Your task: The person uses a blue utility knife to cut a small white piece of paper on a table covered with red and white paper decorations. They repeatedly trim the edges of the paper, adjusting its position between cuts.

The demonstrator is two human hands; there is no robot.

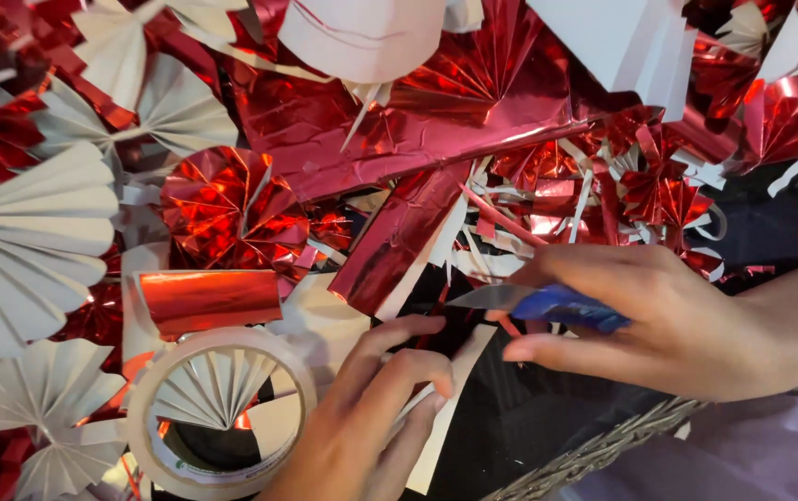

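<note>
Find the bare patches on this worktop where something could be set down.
One dark bare patch lies between the left hand, the right hand and the woven wicker edge. Another sits above the right wrist. Elsewhere, red foil fans and white pleated paper fans crowd everything.

Both hands were bare, with no gloves, rings or watch showing. The left hand [366, 422], toward six o'clock, had short, plain nails and was cut off at the wrist by the picture's edge. The right hand [636, 320], toward four o'clock, ran into a bare, sleeveless forearm toward three o'clock.
</note>
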